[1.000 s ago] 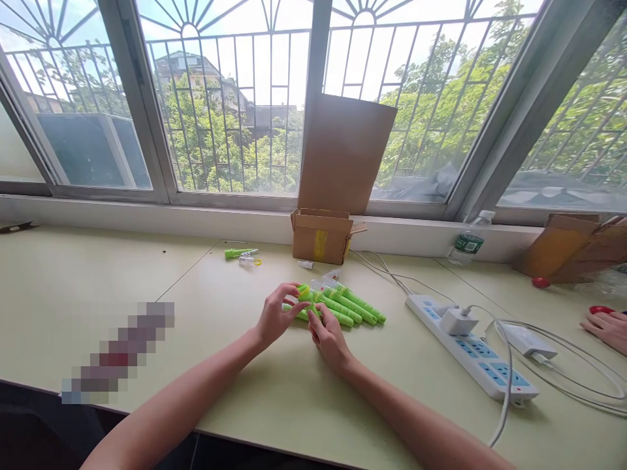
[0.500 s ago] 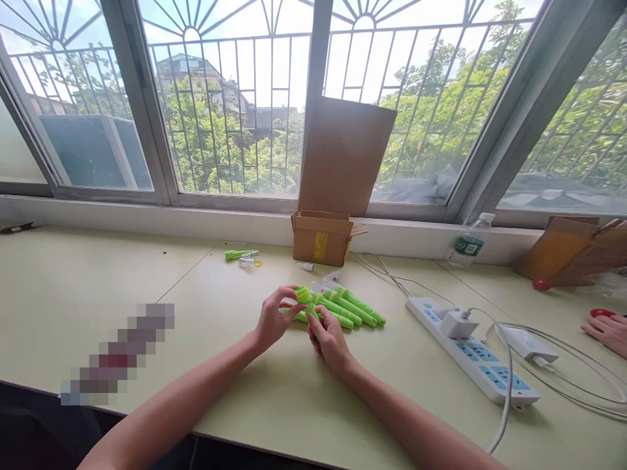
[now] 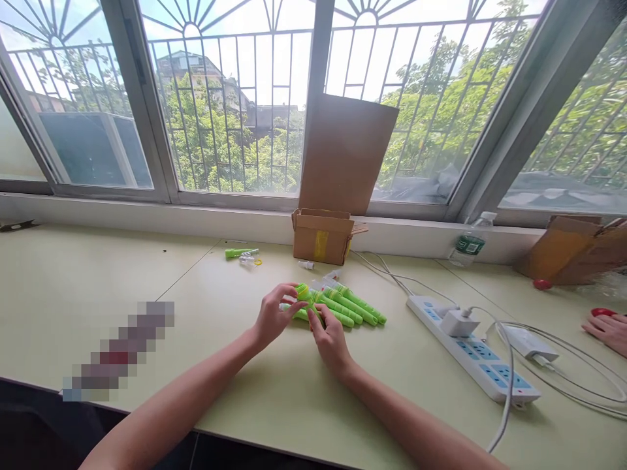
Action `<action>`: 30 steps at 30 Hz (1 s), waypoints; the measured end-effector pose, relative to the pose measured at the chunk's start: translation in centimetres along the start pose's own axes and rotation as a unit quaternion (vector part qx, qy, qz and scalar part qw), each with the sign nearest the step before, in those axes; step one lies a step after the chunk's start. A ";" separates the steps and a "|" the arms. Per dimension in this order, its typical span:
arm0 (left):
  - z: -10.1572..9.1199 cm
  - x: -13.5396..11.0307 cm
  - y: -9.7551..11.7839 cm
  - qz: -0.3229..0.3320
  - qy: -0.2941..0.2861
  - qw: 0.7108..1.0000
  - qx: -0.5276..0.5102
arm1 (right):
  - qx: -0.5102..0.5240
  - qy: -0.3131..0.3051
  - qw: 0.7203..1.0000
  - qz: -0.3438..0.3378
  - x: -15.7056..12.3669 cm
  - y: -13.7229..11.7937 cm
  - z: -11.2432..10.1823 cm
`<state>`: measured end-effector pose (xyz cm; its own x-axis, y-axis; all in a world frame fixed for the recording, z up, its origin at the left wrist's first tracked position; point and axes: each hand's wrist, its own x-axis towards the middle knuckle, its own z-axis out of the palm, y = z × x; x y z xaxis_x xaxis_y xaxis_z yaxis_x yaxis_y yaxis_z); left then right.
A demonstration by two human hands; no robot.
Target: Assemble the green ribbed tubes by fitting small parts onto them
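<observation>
My left hand pinches the top of a light-green plastic tube with a yellow ring near its wide end. Lower down, my right hand is closed around the same tube, so its lower part is hidden. The tube is tilted, wide end up and away from me. Just behind my hands, several similar green tubes lie side by side on the table, some with clear tips at their far ends. One of them is partly covered by my fingers.
A small cardboard box stands by the window. Small clear parts and another green piece lie nearby. To the right are a white power strip with cables, a bottle, and another person's hand on a red object.
The held tube's wide end has turned slightly in my fingers. Both hands stay in nearly the same place, and the things on the table lie as before.
</observation>
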<state>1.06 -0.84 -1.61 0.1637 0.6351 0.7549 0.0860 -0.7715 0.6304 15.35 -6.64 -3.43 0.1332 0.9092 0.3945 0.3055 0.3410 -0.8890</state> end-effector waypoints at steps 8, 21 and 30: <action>0.3 0.0 -0.3 -0.038 -0.010 0.999 -0.002 | 0.156 -0.055 0.980 0.112 0.2 -0.2 0.0; 0.4 0.0 0.0 -0.069 -0.029 0.997 -0.032 | 0.208 -0.077 0.965 0.136 0.4 -0.2 -0.5; 0.5 -0.2 0.1 -0.086 -0.016 0.995 -0.038 | 0.187 -0.092 0.971 0.117 0.3 -0.1 -0.5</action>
<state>1.51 -1.05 -1.83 0.1835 0.7547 0.6299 0.0410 -0.6461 0.7621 15.82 -6.50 -3.10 -0.0234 0.9877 0.1549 -0.0809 0.1526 -0.9850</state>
